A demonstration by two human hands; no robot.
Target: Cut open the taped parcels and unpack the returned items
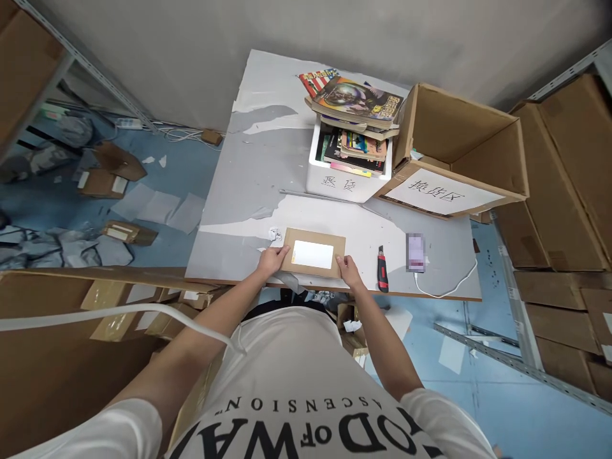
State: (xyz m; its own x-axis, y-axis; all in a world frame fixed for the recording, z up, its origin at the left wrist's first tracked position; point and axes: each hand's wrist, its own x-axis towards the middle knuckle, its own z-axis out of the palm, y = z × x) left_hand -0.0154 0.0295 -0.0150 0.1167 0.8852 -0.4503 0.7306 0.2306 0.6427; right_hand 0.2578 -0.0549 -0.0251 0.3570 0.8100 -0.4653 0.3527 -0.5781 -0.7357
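A flat brown cardboard box [313,273] with a white label on top lies near the front edge of the table. My left hand [273,260] grips its left end, thumb on top. On the right end, my right hand [349,270] pinches the corner the same way. A scrap of crumpled paper [274,234] sits just beyond my left hand. To the right of my right hand lies a red and black utility knife [382,271]. Farther right is a phone [415,252] with a white cable plugged in; its screen is blurred.
A white foam bin [342,180] heaped with books and magazines [358,102] stands at the back of the table [224,210]. Beside it is an open carton [471,137] with a handwritten sign. A large carton [57,370] with parcels is at lower left; boxes [554,248] line the right.
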